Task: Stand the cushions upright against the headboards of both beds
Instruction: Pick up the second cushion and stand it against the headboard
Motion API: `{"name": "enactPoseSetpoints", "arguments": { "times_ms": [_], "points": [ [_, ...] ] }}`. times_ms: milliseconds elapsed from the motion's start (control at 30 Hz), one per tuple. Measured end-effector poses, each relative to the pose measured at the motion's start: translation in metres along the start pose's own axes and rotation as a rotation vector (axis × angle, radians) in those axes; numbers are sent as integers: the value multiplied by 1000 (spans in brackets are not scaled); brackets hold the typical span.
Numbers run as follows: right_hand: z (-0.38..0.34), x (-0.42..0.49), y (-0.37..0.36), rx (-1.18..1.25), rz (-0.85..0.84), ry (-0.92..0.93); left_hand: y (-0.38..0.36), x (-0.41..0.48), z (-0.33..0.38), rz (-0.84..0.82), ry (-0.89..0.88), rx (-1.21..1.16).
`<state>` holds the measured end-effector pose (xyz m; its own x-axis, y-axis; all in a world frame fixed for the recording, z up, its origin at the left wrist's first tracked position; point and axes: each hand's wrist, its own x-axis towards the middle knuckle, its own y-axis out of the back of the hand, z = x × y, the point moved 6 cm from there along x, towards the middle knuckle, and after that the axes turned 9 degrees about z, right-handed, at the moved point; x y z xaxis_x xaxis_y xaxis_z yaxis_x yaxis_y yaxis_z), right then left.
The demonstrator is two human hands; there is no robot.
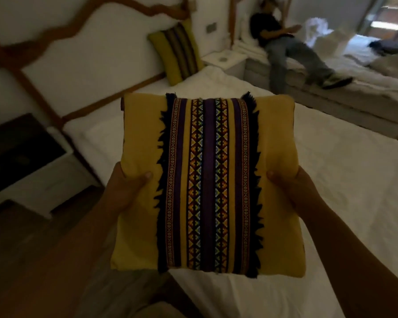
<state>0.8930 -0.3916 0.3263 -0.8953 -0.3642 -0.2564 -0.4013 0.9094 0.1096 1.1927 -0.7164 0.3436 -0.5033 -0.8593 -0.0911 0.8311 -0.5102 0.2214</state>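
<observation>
Mustard-yellow fabric fills the middle of the view: a square cushion [207,182] with a woven purple and orange band down its centre and dark fringe along both edges of that band. It is held face up above the near bed [331,180], clear of the white sheet. The left hand [122,191] closes on its left edge, thumb on top and fingers hidden underneath; the right hand [292,187] mirrors it on the right edge. Two hands at opposite sides keep a soft, floppy thing flat and square, and the pattern faces up, which likely lets the person check which way it goes before setting it down.

Up ahead, a second cushion [176,52] already leans upright against the headboard [97,37], off to its right end, with room beside it, so that open stretch looks like the target. Carrying it by the sides should make tipping it onto its lower edge easy.

Across the gap, another person [290,44] lies on the far bed [365,86], propped at its head end. No cushion is visible standing there.
</observation>
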Motion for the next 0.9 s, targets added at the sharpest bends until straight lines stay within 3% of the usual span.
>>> {"name": "enactPoseSetpoints", "arguments": {
  "times_ms": [333, 533, 733, 900],
  "points": [
    [-54, -12, -287, -53, -299, 132, 260, 19, -44, 412, 74, -34],
    [-73, -37, -456, -62, -432, 171, 401, 42, -68, 523, 86, -53],
    [-94, -47, -568, -30, -511, 173, 490, 70, -82, 630, 99, -31],
    [-106, -26, -624, -24, -534, 177, 517, 116, -93, 660, 127, -39]
  ]
}}
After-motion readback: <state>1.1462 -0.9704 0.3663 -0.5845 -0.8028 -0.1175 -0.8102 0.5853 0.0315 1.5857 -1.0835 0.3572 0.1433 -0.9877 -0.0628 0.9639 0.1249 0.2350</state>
